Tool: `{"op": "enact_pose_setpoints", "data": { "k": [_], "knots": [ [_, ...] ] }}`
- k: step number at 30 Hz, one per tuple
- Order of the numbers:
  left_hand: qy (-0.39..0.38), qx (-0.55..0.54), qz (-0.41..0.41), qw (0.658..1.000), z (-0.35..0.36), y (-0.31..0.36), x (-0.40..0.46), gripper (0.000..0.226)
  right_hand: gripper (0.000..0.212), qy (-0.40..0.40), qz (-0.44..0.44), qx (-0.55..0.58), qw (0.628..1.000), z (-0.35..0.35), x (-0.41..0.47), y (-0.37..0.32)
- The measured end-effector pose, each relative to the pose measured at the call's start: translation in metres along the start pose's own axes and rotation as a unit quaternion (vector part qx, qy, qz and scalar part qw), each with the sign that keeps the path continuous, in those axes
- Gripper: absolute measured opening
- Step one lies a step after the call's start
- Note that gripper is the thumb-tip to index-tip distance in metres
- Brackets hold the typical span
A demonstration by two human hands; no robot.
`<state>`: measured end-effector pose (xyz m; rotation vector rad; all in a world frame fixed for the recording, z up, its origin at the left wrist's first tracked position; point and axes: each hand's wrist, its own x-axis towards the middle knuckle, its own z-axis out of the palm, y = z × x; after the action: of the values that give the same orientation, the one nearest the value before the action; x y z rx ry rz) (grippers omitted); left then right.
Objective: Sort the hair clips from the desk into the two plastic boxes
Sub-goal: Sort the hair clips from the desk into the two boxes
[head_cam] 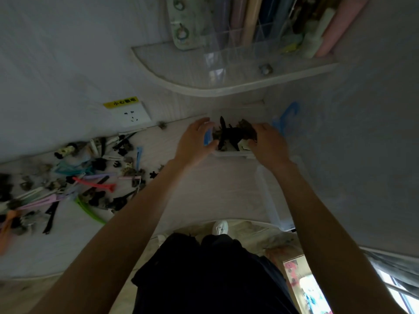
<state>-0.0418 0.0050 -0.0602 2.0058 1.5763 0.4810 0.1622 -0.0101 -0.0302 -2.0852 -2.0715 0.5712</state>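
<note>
My left grip and right grip clasp the clear box, fingers curled round its sides
Dark clips sit between them; loose clips lie left on the tabletop

Item, as I see it through the head camera: one person, viewed from above. Two bare forearms, no sleeves showing, no watch or bands on the wrists I can see. Left hand and right hand ungloved, no rings that I can make out. Loose dark black trousers, creased fabric. One white shoe with laces.
</note>
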Motion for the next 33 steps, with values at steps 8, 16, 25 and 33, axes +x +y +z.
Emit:
{"op": "enact_pose_setpoints", "data": {
  "k": [8, 16, 25, 33],
  "knots": [
    [0.151, -0.097, -0.042, 0.983, -0.047, -0.034, -0.058, 0.028, 0.027, 0.116, -0.163, 0.119, 0.973, 0.019, -0.033, -0.091],
    [0.226, 0.071, -0.172, 0.956, -0.105, -0.166, -0.213, 0.023, 0.043, -0.136, -0.386, 0.036, 0.912, 0.132, -0.062, -0.211],
    [0.266, 0.139, -0.396, 0.868, -0.148, -0.296, -0.315, 0.055, 0.047, -0.173, -0.464, -0.087, 0.864, 0.232, -0.081, -0.293],
    [0.252, 0.138, -0.347, 0.893, -0.152, -0.326, -0.316, 0.043, 0.030, -0.087, -0.395, -0.044, 0.913, 0.238, -0.061, -0.318]
  ]
}}
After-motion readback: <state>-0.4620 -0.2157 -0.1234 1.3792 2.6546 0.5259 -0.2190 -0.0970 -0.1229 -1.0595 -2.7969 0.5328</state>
